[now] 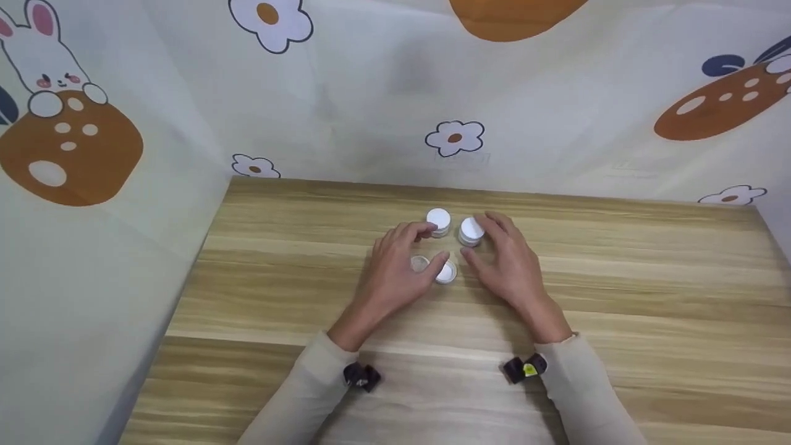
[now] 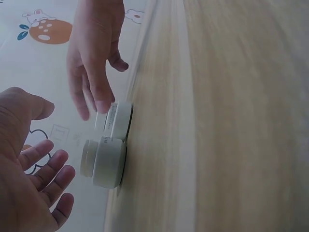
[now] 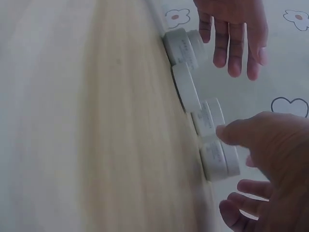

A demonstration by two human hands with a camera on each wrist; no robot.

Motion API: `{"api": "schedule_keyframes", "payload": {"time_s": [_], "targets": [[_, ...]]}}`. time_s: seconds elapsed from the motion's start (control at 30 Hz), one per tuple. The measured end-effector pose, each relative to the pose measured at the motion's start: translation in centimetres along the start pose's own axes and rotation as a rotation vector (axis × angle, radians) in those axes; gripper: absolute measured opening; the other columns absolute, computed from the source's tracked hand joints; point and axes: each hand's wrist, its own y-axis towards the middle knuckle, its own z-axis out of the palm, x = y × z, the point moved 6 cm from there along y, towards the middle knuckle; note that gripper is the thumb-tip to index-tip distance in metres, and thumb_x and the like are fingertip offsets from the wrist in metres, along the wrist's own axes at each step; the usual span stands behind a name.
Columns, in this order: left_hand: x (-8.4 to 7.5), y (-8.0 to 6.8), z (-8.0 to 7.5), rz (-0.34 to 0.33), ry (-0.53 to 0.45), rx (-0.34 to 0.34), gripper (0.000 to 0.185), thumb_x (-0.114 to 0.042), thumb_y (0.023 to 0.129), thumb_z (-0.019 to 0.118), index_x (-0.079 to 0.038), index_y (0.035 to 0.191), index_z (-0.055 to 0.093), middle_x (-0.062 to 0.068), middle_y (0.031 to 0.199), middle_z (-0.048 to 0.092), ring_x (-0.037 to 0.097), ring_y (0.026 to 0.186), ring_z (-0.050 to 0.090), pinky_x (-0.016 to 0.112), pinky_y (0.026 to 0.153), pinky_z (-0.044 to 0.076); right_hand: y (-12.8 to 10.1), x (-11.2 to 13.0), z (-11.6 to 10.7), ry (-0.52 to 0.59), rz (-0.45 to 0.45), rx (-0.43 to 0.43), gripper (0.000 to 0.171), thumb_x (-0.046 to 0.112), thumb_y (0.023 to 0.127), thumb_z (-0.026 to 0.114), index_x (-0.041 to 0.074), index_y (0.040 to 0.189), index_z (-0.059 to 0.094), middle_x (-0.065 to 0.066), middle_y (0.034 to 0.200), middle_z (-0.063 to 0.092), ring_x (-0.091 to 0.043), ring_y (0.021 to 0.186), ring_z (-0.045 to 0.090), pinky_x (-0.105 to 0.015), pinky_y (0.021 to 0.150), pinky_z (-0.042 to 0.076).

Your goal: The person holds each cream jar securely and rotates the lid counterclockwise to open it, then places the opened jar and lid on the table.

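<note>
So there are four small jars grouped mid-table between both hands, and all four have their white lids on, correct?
Not quite. The head view shows four small jars between the left hand and right hand, but the near-left jar looks open and clear, without a white lid. The far-left jar, far-right jar and near-right jar show white tops.

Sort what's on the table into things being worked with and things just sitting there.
In hand: four small white jars clustered together, left hand and right hand around them.

Just there: wooden table, cartoon-print cloth behind.
</note>
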Motion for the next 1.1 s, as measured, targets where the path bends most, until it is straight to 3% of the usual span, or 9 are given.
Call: {"api": "schedule_keyframes", "payload": {"time_s": [0.1, 0.3, 0.4, 0.63, 0.97, 1.1], "targets": [[0.1, 0.0, 0.1, 0.002, 0.002, 0.006, 0.050, -0.044, 0.096, 0.074, -0.020, 0.138, 0.063, -0.001, 0.128, 0.070, 0.019, 0.123, 0.062, 0.044, 0.111, 0.045, -0.1, 0.1, 0.1, 0.007, -0.003, 0.005, 0.056, 0.028, 0.095, 0.079, 0.008, 0.144, 0.062, -0.017, 0.154, 0.057, -0.038, 0.144, 0.056, -0.059, 0.116, 0.047], [0.3, -0.1, 0.2, 0.011, -0.009, -0.001, 0.048, -0.042, 0.096, 0.075, -0.019, 0.136, 0.064, 0.000, 0.127, 0.070, 0.019, 0.122, 0.063, 0.045, 0.110, 0.046, -0.2, 0.4, -0.1, 0.006, 0.008, -0.044, 0.041, 0.022, 0.094, 0.081, 0.007, 0.130, 0.069, -0.015, 0.132, 0.073, -0.032, 0.127, 0.069, -0.054, 0.106, 0.054], [0.3, -0.2, 0.2, 0.021, -0.015, -0.010, 0.046, -0.041, 0.096, 0.076, -0.019, 0.135, 0.065, 0.000, 0.126, 0.071, 0.020, 0.120, 0.064, 0.046, 0.109, 0.047, -0.1, 0.5, -0.2, -0.006, 0.007, -0.053, 0.042, 0.021, 0.092, 0.083, 0.006, 0.129, 0.069, -0.016, 0.126, 0.076, -0.032, 0.122, 0.072, -0.054, 0.101, 0.056], [0.4, -0.3, 0.4, 0.024, -0.022, 0.000, 0.043, -0.040, 0.096, 0.075, -0.021, 0.135, 0.066, -0.001, 0.126, 0.071, 0.019, 0.121, 0.064, 0.045, 0.109, 0.047, -0.2, 0.8, -0.2, 0.013, -0.016, -0.051, 0.046, 0.012, 0.086, 0.084, -0.004, 0.127, 0.070, -0.023, 0.125, 0.074, -0.037, 0.120, 0.072, -0.052, 0.105, 0.056], [0.2, -0.3, 0.3, 0.044, 0.001, 0.035, 0.045, -0.028, 0.096, 0.075, -0.018, 0.138, 0.065, 0.001, 0.128, 0.072, 0.022, 0.124, 0.064, 0.047, 0.112, 0.047, -0.4, 2.5, -0.9, 0.173, -0.057, -0.059, 0.043, 0.008, 0.082, 0.085, -0.002, 0.122, 0.072, -0.019, 0.118, 0.077, -0.032, 0.108, 0.077, -0.048, 0.100, 0.060], [0.1, -0.3, 0.4, 0.045, 0.022, 0.046, 0.053, -0.032, 0.093, 0.079, -0.018, 0.141, 0.063, 0.002, 0.133, 0.072, 0.023, 0.128, 0.063, 0.048, 0.114, 0.046, -0.6, 3.4, -0.9, 0.249, -0.056, -0.043, 0.041, 0.009, 0.084, 0.086, 0.000, 0.122, 0.073, -0.016, 0.119, 0.078, -0.030, 0.106, 0.078, -0.046, 0.098, 0.062]]}}
